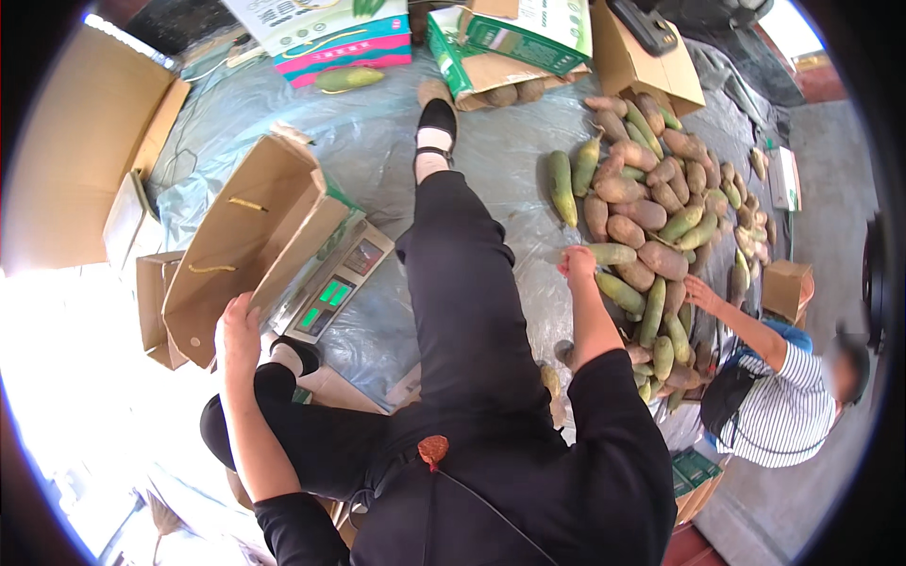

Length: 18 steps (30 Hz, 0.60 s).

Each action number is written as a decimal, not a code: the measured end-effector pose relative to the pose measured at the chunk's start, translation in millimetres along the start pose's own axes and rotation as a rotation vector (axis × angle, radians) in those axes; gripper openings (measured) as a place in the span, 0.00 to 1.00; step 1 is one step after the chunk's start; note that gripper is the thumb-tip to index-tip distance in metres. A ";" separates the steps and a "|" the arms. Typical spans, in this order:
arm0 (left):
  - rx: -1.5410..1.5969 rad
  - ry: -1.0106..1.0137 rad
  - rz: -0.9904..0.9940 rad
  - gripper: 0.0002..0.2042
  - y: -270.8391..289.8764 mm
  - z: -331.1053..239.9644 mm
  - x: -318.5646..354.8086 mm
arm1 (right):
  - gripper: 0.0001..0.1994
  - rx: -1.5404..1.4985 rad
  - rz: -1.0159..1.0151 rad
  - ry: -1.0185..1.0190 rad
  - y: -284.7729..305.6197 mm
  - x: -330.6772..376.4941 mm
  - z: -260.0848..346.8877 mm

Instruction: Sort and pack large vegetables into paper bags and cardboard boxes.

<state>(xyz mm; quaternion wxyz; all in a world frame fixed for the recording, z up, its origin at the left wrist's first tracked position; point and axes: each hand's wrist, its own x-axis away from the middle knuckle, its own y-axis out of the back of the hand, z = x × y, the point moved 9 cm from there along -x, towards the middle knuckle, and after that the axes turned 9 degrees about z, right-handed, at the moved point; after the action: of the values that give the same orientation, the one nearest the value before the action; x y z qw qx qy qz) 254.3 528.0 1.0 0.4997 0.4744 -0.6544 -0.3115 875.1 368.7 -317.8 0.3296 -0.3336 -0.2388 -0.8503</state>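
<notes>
My left hand [240, 332] is closed on the near rim of an open cardboard box [307, 231] with yellow cord handles. The box stands tilted on a digital scale [332, 291] with lit green displays. My right hand [577, 263] is closed at the left end of a pale green radish [613, 254], at the left edge of a big pile. Its fingers partly hide that end. Long green radishes [654, 311] and reddish-brown roots [643, 214] are mixed in the pile. One green radish [561, 185] lies at the pile's far left corner.
A co-worker in a striped shirt [779, 406] reaches a hand [700, 293] into the pile from the right. Printed boxes [344, 42] and a green carton [519, 42] stand at the far side. Plastic sheeting [359, 141] covers the floor. My outstretched leg [467, 283] lies between box and pile.
</notes>
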 end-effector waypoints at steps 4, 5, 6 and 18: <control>-0.016 -0.012 0.044 0.14 -0.9 -12.7 -4.4 | 0.04 -0.083 0.054 0.277 4.4 11.4 75.5; -0.032 0.003 0.041 0.14 2.0 -14.2 0.1 | 0.04 -0.152 0.099 0.338 -2.6 21.2 98.9; -0.043 0.019 0.050 0.14 2.8 -14.2 3.1 | 0.05 -0.193 0.088 0.370 -3.4 32.0 120.7; -0.099 -0.047 -0.038 0.13 15.8 -14.4 16.6 | 0.08 -0.240 0.800 0.672 -153.4 275.8 311.3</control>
<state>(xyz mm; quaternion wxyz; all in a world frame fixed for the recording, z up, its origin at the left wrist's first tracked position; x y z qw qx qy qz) 262.3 519.2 25.3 0.5009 0.4539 -0.6407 -0.3642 737.8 555.5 60.0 0.6457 -0.1431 0.1245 -0.7396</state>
